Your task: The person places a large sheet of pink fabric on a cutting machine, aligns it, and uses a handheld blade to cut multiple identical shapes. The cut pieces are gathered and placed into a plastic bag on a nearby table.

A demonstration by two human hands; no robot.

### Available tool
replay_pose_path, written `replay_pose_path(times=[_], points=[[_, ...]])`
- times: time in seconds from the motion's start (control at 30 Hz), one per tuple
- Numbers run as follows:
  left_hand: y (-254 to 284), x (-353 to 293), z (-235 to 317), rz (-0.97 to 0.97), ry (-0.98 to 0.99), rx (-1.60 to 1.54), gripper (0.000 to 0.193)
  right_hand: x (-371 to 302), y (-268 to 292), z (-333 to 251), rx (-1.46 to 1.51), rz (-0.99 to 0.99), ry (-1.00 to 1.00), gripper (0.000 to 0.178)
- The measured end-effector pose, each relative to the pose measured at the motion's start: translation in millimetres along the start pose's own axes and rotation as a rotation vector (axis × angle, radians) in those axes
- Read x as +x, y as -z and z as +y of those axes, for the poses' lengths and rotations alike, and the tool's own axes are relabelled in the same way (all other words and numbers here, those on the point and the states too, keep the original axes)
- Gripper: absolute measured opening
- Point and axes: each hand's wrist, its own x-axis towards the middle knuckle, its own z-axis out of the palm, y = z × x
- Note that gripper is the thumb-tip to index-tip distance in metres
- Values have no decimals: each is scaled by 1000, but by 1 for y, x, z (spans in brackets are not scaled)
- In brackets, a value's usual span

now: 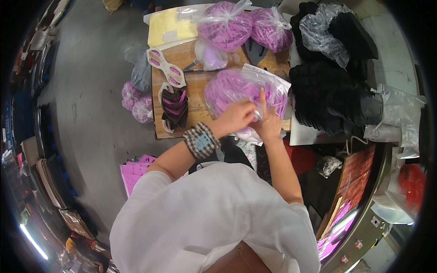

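Note:
A clear plastic bag (227, 86) full of thin purple pieces lies on the wooden tabletop (195, 111) in front of me. Both hands meet at the near side of this bag. My left hand (237, 117), below a checkered wrist cuff (201, 141), has its fingers curled in and pinched at the bag's plastic, slightly smeared by motion. Beside it, my right hand (268, 123) points its index finger up over the bag while its other fingers fold around the gathered plastic. A white sheet or packet (268, 75) sticks out behind the bag.
Two more filled bags (224, 27) sit at the far edge by yellow sheets (170, 28). Left of the bag are a white cut-out template (166, 68), a dark-handled tool (193, 70) and a stack of dark and purple pieces (174, 109). Black stacked parts (332, 95) fill the right side.

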Motion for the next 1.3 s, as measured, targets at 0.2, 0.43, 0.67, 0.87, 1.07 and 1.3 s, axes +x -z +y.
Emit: replay_pose_path(times=[0.2,0.43,0.67,0.87,1.07,1.3], points=[[9,-1,26,197,-279,-76,36,15,11,64,332,305,254,32],[34,-38,-95,747,415,-150,36,-98,59,71,297,730,235,5],[-59,-18,-107,307,589,209,45,-203,126,72,559,559,414,15],[-52,18,-93,194,718,-124,45,-232,132,62,570,585,395,19],[-35,32,-75,260,506,-279,33,-203,121,59,571,726,281,22],[116,73,-37,116,-1,-48,31,-164,99,70,674,866,19,26]])
